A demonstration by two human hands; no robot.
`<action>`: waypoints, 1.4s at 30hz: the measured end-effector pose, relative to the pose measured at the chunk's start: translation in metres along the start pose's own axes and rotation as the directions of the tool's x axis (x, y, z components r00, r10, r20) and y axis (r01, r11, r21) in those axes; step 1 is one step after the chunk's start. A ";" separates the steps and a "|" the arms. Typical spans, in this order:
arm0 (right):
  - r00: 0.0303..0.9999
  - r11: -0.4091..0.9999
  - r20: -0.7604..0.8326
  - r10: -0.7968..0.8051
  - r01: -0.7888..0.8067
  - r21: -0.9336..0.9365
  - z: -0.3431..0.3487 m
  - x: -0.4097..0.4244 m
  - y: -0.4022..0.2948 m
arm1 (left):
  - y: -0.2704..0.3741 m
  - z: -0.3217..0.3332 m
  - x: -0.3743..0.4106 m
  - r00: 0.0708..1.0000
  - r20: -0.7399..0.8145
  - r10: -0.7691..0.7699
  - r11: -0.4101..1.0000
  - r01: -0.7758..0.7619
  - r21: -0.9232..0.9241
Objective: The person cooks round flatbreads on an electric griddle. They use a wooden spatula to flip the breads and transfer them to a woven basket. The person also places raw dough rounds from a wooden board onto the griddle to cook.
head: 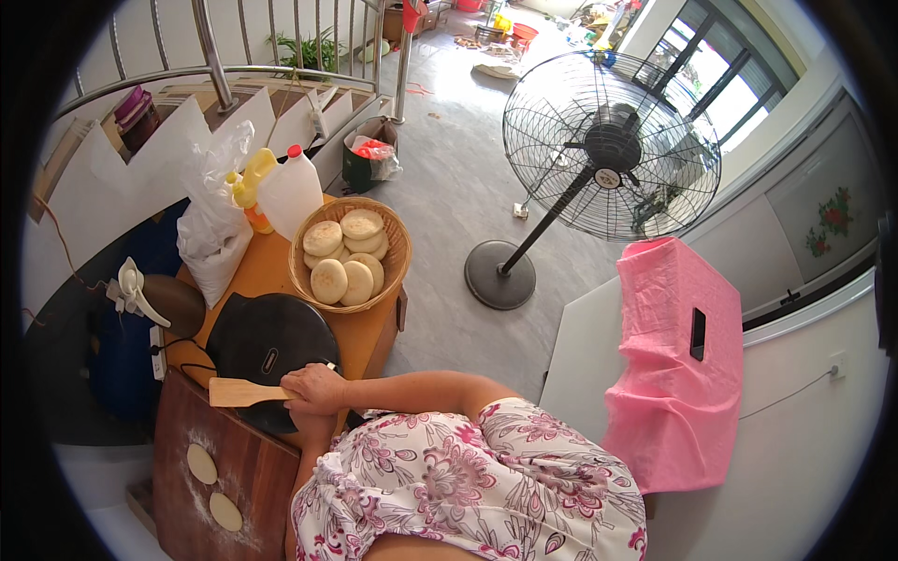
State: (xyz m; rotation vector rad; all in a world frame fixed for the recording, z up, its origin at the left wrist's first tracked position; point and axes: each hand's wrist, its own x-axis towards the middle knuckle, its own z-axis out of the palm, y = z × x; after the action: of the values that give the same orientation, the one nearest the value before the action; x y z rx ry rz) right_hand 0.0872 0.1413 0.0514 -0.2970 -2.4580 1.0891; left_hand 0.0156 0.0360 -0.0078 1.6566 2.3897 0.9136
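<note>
In my right hand (317, 390) is a flat wooden spatula (242, 393), its blade pointing left above the near edge of a round black electric griddle (273, 340). The griddle's lid is down, so its inside is hidden. My left hand (312, 422) is crossed beneath the right at the wrist, and its fingers are mostly hidden. Two round pieces of flattened dough (202, 463) lie on a floured dark wooden board (175, 414) nearest me. Beyond the griddle, a round wicker basket (403, 242) holds several browned flatbreads (328, 280).
On the orange table (270, 270) stand a plastic bag of white powder (217, 242), a white jug (291, 193), a yellow bottle (258, 172) and a brown pitcher (181, 308). A standing fan (610, 147) rises from the floor. To the right, pink cloth (673, 407) bears a phone (697, 334).
</note>
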 end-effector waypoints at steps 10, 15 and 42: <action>1.000 1.000 0.001 0.001 -0.001 -0.005 0.001 -0.001 0.000 | -0.001 0.002 -0.001 1.000 -0.002 -0.016 1.000 0.016 -0.013; 1.000 1.000 0.009 -0.006 0.006 -0.001 0.000 -0.001 0.001 | 0.000 0.002 -0.001 1.000 -0.010 -0.022 1.000 0.022 -0.023; 0.974 0.988 0.179 -0.138 0.124 0.091 -0.014 0.003 0.010 | 0.000 0.021 -0.013 0.977 -0.166 -0.136 0.975 0.102 -0.196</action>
State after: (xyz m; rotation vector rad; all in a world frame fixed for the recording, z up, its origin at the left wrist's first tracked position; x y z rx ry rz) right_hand 0.0911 0.1582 0.0528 -0.0078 -2.5452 1.2015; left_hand 0.0294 0.0328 -0.0280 1.4024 2.3946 1.2690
